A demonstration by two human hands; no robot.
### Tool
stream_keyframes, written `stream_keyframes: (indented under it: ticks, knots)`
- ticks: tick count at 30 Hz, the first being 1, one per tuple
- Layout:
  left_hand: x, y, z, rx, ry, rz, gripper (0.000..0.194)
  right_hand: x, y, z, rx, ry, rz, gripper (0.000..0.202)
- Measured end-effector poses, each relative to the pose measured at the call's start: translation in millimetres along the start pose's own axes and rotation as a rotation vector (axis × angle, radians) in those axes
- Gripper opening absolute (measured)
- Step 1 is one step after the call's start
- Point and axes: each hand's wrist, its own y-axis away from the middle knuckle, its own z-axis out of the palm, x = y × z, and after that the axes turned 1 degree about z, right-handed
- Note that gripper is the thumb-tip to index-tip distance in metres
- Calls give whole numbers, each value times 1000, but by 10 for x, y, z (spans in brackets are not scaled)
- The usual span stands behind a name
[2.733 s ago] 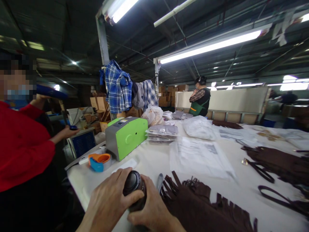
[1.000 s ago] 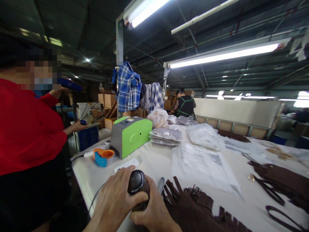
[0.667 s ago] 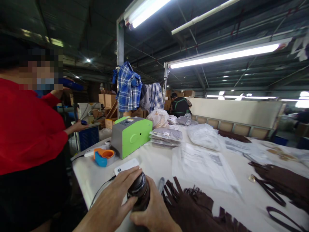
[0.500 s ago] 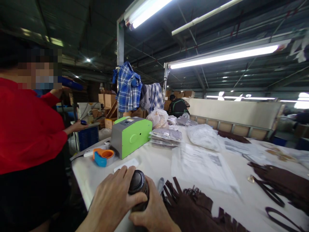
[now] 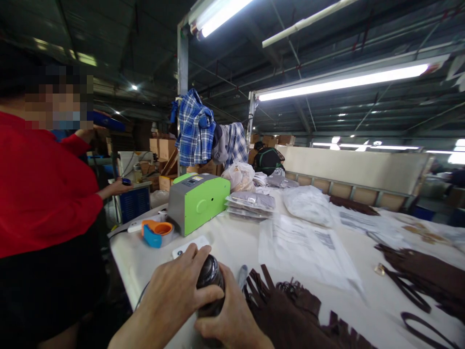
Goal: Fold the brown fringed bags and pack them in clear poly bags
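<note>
A dark cylindrical bottle with a black lid point(image 5: 208, 271) stands upright between my hands near the table's front edge. My left hand point(image 5: 178, 286) is closed round its upper part, with the thumb across the near side. From the right, my right hand point(image 5: 234, 308) grips the body lower down. The bottle's base is mostly hidden by my fingers. Just beyond my left fingers lies a white phone point(image 5: 191, 246). To the right of my right hand are a grey-handled tool point(image 5: 242, 276), partly covered, and a dark brown fringed piece point(image 5: 294, 310).
A green and grey machine point(image 5: 203, 201) stands ahead, with an orange and blue tape dispenser point(image 5: 158, 231) beside it. Bagged garments point(image 5: 250, 201) and clear plastic bags point(image 5: 308, 242) lie farther right. At the left stands a person in red point(image 5: 43, 189), holding a small dark blue object.
My left hand has shifted slightly on the bottle's lid, and more of the phone shows. The person in red has drawn the lower hand a little to the left.
</note>
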Motion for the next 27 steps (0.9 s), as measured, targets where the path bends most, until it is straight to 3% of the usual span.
stream_keyframes:
  ticks: [4,10,15,19,24,27]
  knots:
    - [119,-31,-132,24,-92,-48,46,21,-1,-4,-9,-61,5,88]
    - [62,26,-29,-18,63,-11,52,15,7,5,-5,-98,-4,87]
    - [-156,23,75,31,286,137,65,-7,-1,0,-10,-119,-1,87]
    - [-373,55,89,-31,490,280,77,18,-18,-9,8,-71,-10,86]
    - [-498,40,311,98,555,269,117,16,-22,-20,11,-23,-29,86]
    - [-704,-85,507,153,587,240,108,-11,-10,-39,4,-2,11,87]
